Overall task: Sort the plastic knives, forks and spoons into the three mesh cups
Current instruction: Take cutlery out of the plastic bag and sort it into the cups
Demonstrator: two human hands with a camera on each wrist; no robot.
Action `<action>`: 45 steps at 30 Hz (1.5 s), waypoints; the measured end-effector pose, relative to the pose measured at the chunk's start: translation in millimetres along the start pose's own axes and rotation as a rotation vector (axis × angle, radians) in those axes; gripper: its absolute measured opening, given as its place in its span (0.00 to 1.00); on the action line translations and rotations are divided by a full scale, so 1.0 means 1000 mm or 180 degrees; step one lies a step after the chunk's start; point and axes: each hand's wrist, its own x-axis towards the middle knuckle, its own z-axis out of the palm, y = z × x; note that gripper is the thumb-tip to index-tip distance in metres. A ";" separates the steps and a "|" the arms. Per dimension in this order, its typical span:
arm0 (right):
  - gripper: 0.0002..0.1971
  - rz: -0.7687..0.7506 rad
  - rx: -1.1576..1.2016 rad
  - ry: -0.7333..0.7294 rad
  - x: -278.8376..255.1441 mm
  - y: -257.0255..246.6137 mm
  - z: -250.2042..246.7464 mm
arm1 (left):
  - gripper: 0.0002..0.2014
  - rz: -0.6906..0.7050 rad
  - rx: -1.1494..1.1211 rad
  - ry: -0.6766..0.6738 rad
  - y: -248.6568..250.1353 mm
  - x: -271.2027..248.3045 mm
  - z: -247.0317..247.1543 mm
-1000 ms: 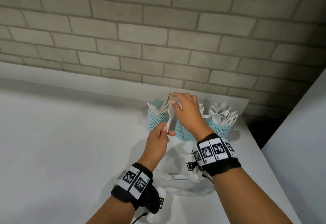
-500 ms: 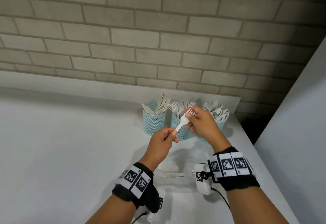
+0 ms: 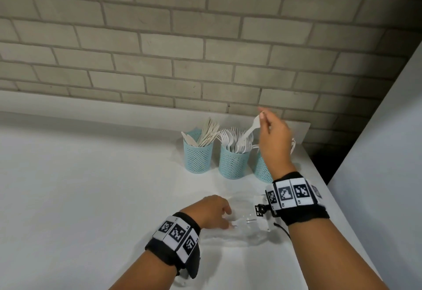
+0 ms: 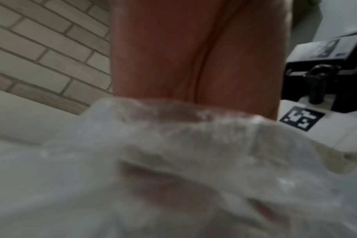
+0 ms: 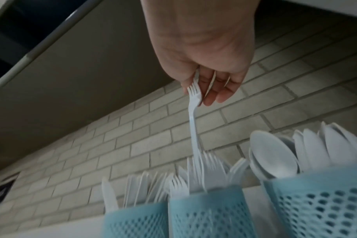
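Three blue mesh cups stand in a row on the white table (image 3: pixel 91 187), at about one o'clock from the person and just before the brick wall (image 3: pixel 182 38). The left cup (image 3: pixel 198 158) holds knives (image 3: pixel 206 133), standing upright and fanned. The middle cup (image 3: pixel 233 164) is packed with forks (image 3: pixel 230 136), tines up. The right cup (image 3: pixel 261 168), partly hidden behind the right wrist in the head view, holds spoons (image 5: pixel 273 154) with their bowls up.

The right hand (image 3: pixel 274 139) is raised above the middle cup and pinches a white fork (image 3: pixel 250 131) by its tined end between thumb and fingers; the handle points down at about seven o'clock, and its lower end sits among the forks in that cup.

The left hand (image 3: pixel 212 212) is low at six o'clock, on a clear plastic bag (image 3: pixel 239 228) lying on the table. Its fingers are curled at the bag's edge, but whether they pinch the film I cannot tell; the left wrist view is blurred.
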 end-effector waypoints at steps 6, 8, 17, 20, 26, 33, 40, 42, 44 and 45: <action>0.14 0.0017 -0.1857 -0.1429 -0.019 0.019 0.032 | 0.24 0.0019 0.0558 -0.0224 0.004 -0.002 0.004; 0.14 -0.0010 -0.2089 -0.1645 -0.024 0.021 0.038 | 0.24 -0.0006 0.0565 -0.0227 0.006 -0.002 0.003; 0.19 -0.0015 -0.1665 -0.1305 -0.021 -0.004 0.022 | 0.27 -0.0004 0.0380 -0.0168 0.005 0.000 0.008; 0.14 -0.0072 -0.0778 -0.1227 -0.022 -0.012 0.006 | 0.25 0.0055 0.0531 -0.0128 0.007 0.001 0.009; 0.11 0.0481 -0.0828 -0.3112 -0.037 -0.021 -0.020 | 0.20 0.0171 0.0920 -0.0130 0.015 0.004 0.009; 0.16 0.1010 -0.1862 -0.4201 -0.066 -0.004 -0.021 | 0.19 0.0177 0.0800 -0.0123 0.015 0.003 0.012; 0.25 0.1282 -0.2014 -0.4133 -0.076 0.014 -0.028 | 0.19 0.0148 0.0632 -0.0020 0.013 0.002 0.006; 0.27 0.1327 -0.2005 -0.4057 -0.076 0.019 -0.028 | 0.17 0.0143 0.0530 0.0051 0.012 0.003 0.005; 0.27 0.1370 -0.1956 -0.3989 -0.074 0.023 -0.029 | 0.15 0.0112 0.0372 0.0098 0.010 0.003 0.004; 0.27 0.1371 -0.1922 -0.3984 -0.073 0.024 -0.030 | 0.13 0.0102 0.0309 0.0107 0.008 0.003 0.003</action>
